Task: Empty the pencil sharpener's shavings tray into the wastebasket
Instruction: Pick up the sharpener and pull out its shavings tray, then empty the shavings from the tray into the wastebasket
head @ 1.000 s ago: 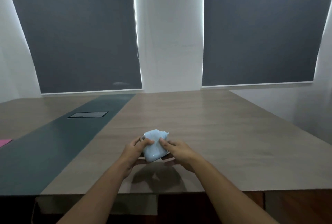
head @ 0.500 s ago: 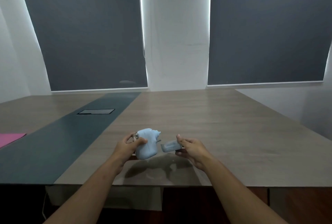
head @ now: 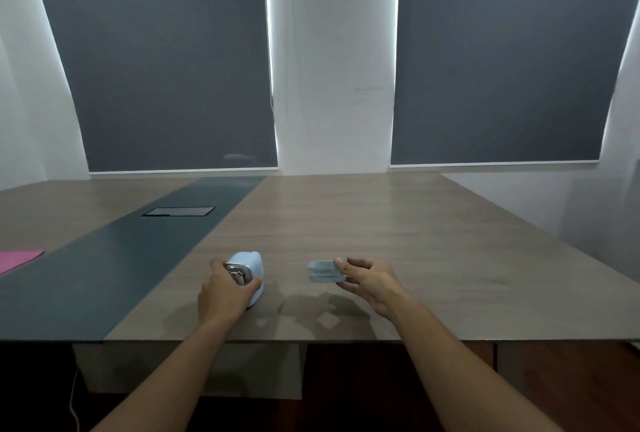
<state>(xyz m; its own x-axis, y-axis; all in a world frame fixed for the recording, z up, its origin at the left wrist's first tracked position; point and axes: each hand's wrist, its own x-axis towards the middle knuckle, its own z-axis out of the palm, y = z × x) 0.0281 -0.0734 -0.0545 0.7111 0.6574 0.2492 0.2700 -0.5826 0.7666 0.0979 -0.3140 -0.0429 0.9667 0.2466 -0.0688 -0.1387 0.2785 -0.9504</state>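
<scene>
Pulled farther right, the tray sits pinched in right hand fingers; left hand grips the sharpener on the wood counter below grey blinds.

No readable text, label, brand, number or sign can be made out anywhere in the view. The pale blue pencil sharpener, near and left of centre, bears no legible marking; its metal face is too small and blurred for any lettering to be told. The shavings tray, to its right, is likewise unmarked as far as can be seen. Nothing is written on the pink sheet at the far left.
</scene>
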